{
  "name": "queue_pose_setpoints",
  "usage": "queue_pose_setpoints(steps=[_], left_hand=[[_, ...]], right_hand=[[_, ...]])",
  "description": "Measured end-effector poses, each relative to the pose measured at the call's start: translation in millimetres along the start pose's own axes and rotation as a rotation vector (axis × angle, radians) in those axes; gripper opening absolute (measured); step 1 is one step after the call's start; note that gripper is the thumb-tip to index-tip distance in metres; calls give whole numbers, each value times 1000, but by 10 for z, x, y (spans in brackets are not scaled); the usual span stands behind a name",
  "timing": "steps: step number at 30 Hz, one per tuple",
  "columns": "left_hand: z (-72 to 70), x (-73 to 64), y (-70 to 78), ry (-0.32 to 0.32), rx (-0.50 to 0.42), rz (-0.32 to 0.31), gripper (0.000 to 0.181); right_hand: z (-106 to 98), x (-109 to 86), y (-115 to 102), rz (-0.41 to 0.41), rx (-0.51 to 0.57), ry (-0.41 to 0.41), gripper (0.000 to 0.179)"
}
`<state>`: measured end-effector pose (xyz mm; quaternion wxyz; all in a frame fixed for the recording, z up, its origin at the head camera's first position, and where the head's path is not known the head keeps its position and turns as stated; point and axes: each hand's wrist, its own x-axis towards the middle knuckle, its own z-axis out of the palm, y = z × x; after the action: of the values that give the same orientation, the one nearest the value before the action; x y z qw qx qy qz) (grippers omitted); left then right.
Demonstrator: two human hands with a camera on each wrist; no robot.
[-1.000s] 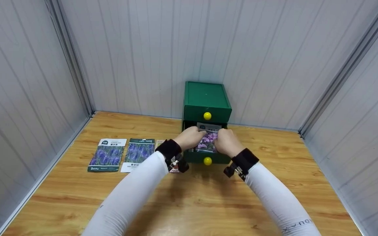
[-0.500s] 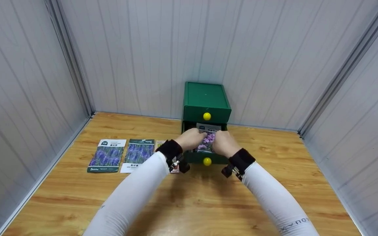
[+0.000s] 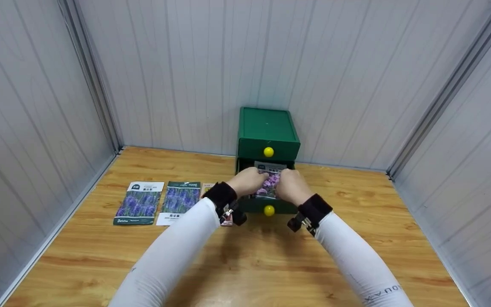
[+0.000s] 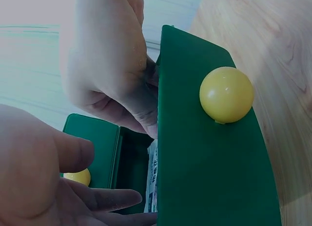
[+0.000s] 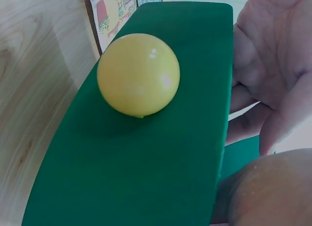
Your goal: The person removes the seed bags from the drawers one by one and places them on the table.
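Note:
A seed packet with pink flowers (image 3: 267, 187) lies in the pulled-out lower drawer (image 3: 252, 207) of a small green drawer cabinet (image 3: 267, 123). My left hand (image 3: 247, 181) is at the packet's left side. In the left wrist view, the left hand (image 4: 48, 182) has its thumb apart from its fairly straight fingers, which reach to the packet (image 4: 152, 175). My right hand (image 3: 293, 186) is at the packet's right side. Its fingers (image 4: 139, 106) point down behind the drawer front, where their tips are partly hidden, so whether they pinch the packet does not show.
Two seed packets with purple flowers, the left packet (image 3: 139, 204) and the right packet (image 3: 180, 202), lie on the wooden table (image 3: 262, 264). Another packet (image 3: 207, 187) is mostly covered by the left wrist. Yellow knobs mark the upper drawer (image 3: 286, 149) and the lower one. Pale walls enclose the table.
My right hand has shifted slightly left, closer to the left hand, over the packet. The packet has moved a little left in the drawer. The left hand stays almost in place.

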<state>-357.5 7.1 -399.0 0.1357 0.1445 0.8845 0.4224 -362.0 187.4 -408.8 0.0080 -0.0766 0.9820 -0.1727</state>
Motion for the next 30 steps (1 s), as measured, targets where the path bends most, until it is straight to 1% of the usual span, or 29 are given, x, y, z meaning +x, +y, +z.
queue_pose_setpoints(steps=[4,7,10,14,15,16,18,21,22,23,27,30], left_hand=[[-13,-12,-1,3,-59,-2,42],[-33,-35,5,30,-105,-8,37],[-65,-50,5,62,-132,1,35],[-116,-68,-6,86,-169,21,38],[-129,-76,-5,90,-185,23,39],[-144,-84,-6,88,-204,22,39],[-171,-104,-5,84,-238,20,40],[-207,-124,-8,69,-291,-2,40],[-217,-125,-14,65,-304,-12,38],[-224,-123,-20,60,-317,-21,37],[-260,-122,-40,56,-353,-48,33],[-286,-127,-47,53,-389,-55,40]], right_hand=[[-22,-5,-6,21,36,-2,14],[-48,-6,3,42,69,13,11],[-75,3,33,45,89,45,10],[-115,37,98,10,114,70,17],[-126,40,113,-1,123,76,14],[-138,47,131,-12,135,71,17],[-155,51,160,-36,151,74,12],[-180,46,192,-47,185,63,32],[-188,47,204,-47,196,54,34],[-194,44,211,-42,205,53,40],[-207,38,239,-24,253,33,40],[-214,29,256,-19,283,23,40]])
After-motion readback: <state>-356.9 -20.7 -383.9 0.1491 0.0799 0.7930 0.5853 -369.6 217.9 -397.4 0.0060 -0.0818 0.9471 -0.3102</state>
